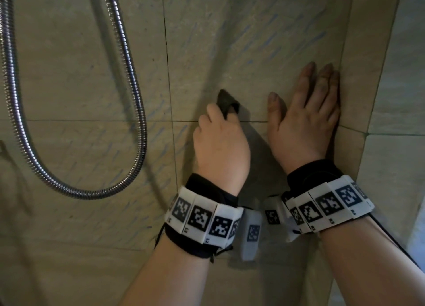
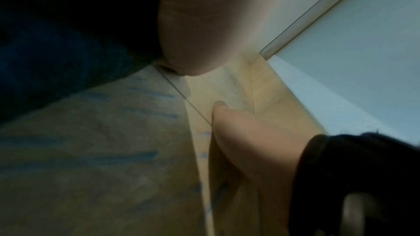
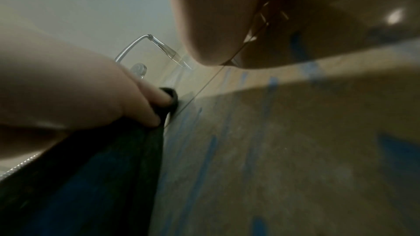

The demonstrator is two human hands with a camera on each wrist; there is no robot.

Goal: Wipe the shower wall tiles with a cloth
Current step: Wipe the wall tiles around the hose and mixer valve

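Shower hose [image 1: 135, 112] hangs left of both hands on wall tiles [image 1: 253, 41].

L hand [image 1: 220, 142] grips dark cloth [image 1: 226, 100] on wall tiles [image 1: 253, 41]; R hand [image 1: 305, 119] flat beside; shower hose [image 1: 128, 75] left.

the head view looks from above and behind both wrists at the tiled wall [image 1: 253, 41], with a metal hose [image 1: 135, 98] at left. the left wrist view sits close against the wall, facing along the tiles toward the right hand [image 2: 245, 132]. the right wrist view, equally close, faces the other way toward the left hand [image 3: 79, 87]. all three share the blue-streaked tiles.
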